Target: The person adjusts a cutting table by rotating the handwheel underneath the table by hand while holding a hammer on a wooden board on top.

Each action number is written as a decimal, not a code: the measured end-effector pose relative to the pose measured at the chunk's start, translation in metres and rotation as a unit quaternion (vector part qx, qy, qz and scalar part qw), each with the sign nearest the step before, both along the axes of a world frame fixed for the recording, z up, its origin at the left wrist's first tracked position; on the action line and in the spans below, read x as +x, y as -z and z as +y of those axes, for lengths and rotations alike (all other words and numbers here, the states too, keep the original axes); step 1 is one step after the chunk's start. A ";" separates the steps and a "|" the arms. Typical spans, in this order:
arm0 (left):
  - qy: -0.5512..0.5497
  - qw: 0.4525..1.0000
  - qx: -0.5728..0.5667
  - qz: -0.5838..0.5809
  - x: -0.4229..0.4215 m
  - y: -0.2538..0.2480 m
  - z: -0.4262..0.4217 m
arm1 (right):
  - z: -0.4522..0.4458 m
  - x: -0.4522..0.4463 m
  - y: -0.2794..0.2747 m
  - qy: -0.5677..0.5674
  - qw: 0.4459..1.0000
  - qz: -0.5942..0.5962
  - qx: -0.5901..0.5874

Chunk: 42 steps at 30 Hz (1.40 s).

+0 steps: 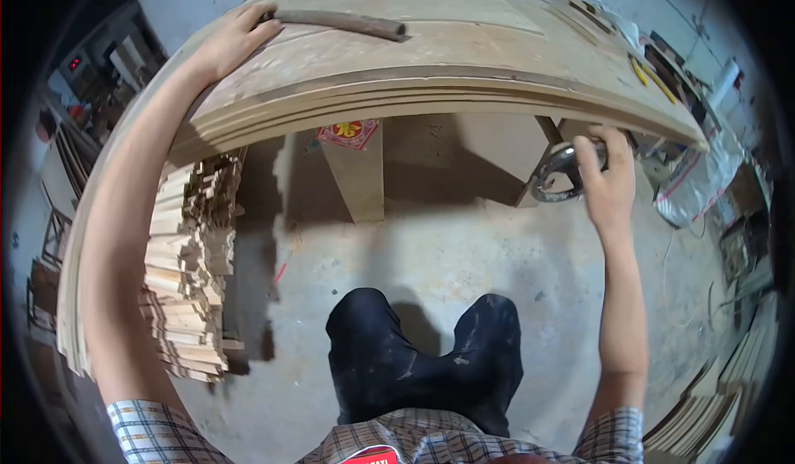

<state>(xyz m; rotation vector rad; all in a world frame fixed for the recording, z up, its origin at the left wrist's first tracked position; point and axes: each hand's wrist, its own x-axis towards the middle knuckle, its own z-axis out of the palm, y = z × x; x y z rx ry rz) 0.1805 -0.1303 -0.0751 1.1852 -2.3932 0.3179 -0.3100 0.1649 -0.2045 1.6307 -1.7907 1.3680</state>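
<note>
At the upper left, my left hand (238, 43) is closed on one end of a brown rod-like handle (348, 23), which lies over the stacked wooden boards (464, 45). My right hand (607, 174) is off the boards' front edge at the right. Its fingers are wrapped round a dark, shiny ring-shaped tool (559, 174), possibly a tape roll or scissors handle; its exact kind is unclear. The tool hangs just below the front edge of the boards.
A pile of cut wood strips (186, 273) stands under the boards at the left. Yellow-handled pliers (652, 77) lie at the right end of the boards. A plastic bag (691, 190) and more strips (696, 422) are at the right.
</note>
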 end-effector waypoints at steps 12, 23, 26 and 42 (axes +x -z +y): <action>-0.027 0.996 0.079 0.024 -0.014 -0.010 0.033 | -0.007 0.067 0.016 0.041 0.913 0.396 0.092; -0.072 0.996 0.059 -0.015 -0.016 -0.014 0.038 | -0.026 0.001 0.012 0.019 0.997 -0.068 0.029; -0.070 0.994 0.084 -0.002 -0.015 -0.012 0.035 | -0.031 0.047 0.013 0.079 0.965 0.251 -0.011; -0.044 0.997 0.058 -0.006 -0.011 -0.013 0.029 | -0.025 -0.042 0.032 -0.039 0.866 -0.497 -0.026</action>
